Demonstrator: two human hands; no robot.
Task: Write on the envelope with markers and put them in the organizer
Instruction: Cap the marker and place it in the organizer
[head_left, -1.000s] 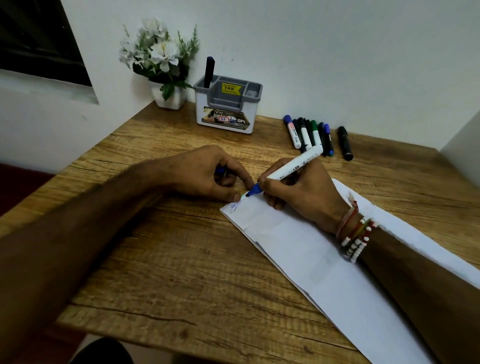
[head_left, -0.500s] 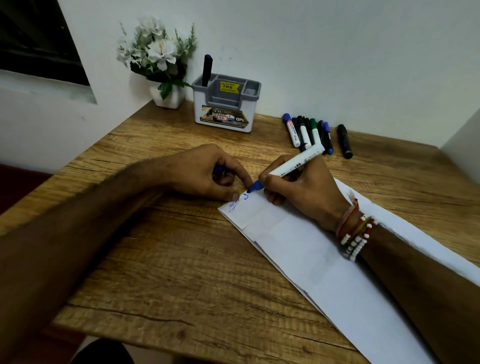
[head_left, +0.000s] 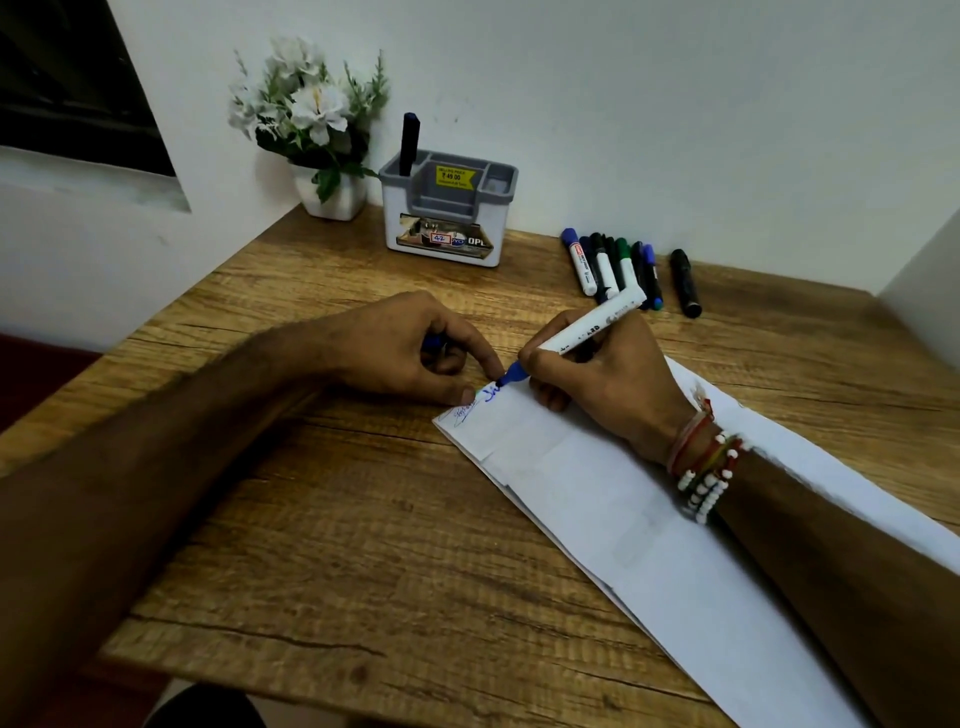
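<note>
The right hand (head_left: 597, 382) grips the marker (head_left: 587, 328), tip on the envelope (head_left: 623, 519). At its 9 o'clock, the left hand (head_left: 400, 348) curls round a blue cap (head_left: 431, 342).

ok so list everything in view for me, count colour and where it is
table: one, brown wood, under everything
envelope: one, white, table's right side, blue writing at far corner
organizer: one, grey and white, by the back wall
upright marker: one, dark, blue top, organizer's left compartment
loose markers: tight row, count unclear, mixed caps, back right
black marker: one, just right of that row
flower pot: one, white, left of organizer
writing marker: one, white, blue tip on envelope
cap: one, blue, mostly hidden among curled fingers
bracelets: several, red and white, right wrist
left hand: grips cap, thumb at envelope corner
right hand: holds writing marker
</note>
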